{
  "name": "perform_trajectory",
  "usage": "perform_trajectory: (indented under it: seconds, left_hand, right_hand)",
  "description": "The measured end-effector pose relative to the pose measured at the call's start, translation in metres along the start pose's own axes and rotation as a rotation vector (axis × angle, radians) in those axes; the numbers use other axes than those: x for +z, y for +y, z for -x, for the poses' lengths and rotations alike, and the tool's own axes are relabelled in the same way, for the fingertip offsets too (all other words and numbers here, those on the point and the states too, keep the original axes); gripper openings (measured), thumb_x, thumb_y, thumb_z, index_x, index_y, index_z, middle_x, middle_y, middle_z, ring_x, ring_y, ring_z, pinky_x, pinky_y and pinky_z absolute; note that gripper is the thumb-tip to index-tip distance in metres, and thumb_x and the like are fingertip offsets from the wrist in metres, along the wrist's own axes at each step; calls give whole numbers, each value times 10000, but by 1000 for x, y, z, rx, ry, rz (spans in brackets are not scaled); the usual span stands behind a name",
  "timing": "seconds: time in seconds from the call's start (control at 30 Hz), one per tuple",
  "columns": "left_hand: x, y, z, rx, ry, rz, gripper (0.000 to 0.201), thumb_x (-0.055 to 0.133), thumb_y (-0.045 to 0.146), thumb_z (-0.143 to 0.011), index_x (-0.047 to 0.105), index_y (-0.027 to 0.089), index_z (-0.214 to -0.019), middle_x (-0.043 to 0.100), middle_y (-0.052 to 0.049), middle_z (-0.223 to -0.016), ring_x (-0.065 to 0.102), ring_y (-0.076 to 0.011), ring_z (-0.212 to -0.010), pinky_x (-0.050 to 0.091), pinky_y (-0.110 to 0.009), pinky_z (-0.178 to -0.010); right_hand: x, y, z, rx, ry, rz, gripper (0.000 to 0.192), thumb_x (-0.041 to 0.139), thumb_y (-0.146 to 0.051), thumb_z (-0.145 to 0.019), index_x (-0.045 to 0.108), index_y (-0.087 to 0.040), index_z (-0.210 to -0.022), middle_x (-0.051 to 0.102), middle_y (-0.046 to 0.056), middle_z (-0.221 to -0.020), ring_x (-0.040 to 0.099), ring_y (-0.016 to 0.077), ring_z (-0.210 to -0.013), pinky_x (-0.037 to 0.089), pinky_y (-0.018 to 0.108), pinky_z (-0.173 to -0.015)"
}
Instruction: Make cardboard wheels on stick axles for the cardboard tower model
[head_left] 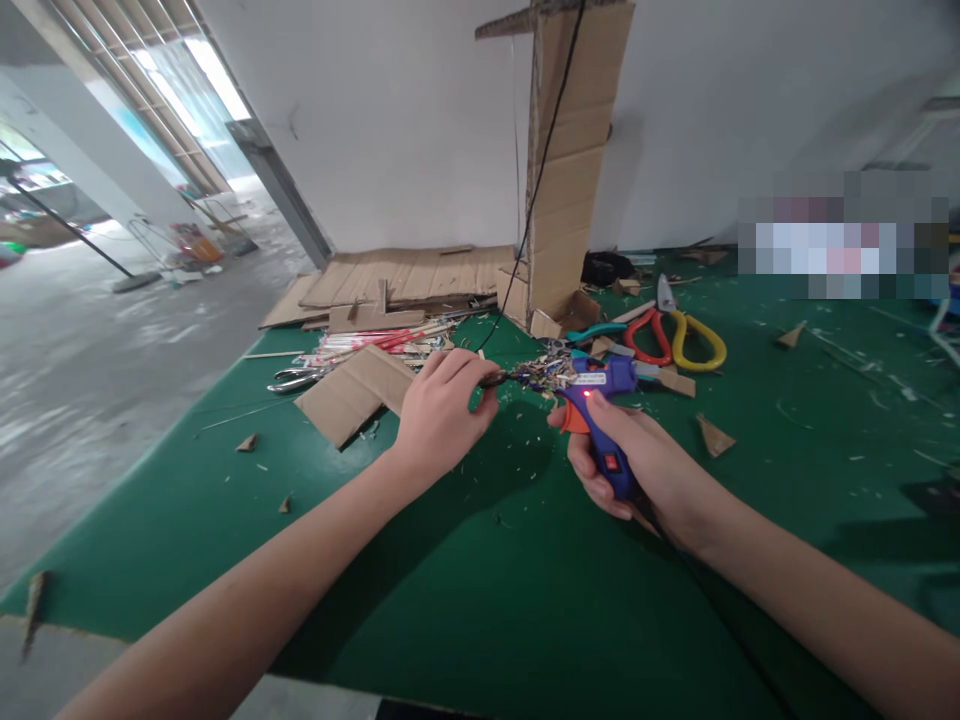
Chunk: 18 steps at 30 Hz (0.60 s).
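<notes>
Blue plastic glue gun (600, 405) with an orange trigger and a lit red light sits gripped in the right hand (637, 465), nozzle aimed at a thin dark stick (496, 379) pinched tight in the left hand (442, 410). Just past the nozzle there's a messy scrap pile (546, 372), with red and yellow scissors (679, 338) beyond the right hand, folded cardboard (352, 392) and pliers (296, 378) beyond the left. What the stick really is, hard to tell, since fingers cover most of it.
</notes>
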<state>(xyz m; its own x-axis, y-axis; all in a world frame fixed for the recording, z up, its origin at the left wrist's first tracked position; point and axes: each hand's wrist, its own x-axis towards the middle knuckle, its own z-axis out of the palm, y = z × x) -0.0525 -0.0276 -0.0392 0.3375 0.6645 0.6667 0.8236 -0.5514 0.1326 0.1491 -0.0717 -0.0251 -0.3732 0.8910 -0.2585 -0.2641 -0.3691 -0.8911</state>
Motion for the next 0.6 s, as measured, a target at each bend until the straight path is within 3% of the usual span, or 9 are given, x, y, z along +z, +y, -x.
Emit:
perform_trajectory:
  seconds: [0.6]
  left_hand:
    - [2,-4,1,-8,-31,-50,196,546,164,-795,578,192,-987,623,-44,-960,522,-201,-936,448,-346,-871]
  right_hand:
    - [-2,1,1,-25,-19,46,344,507,-503,-843,573,-169,-889,505,-41,-495,374,59,-324,281,157,-260]
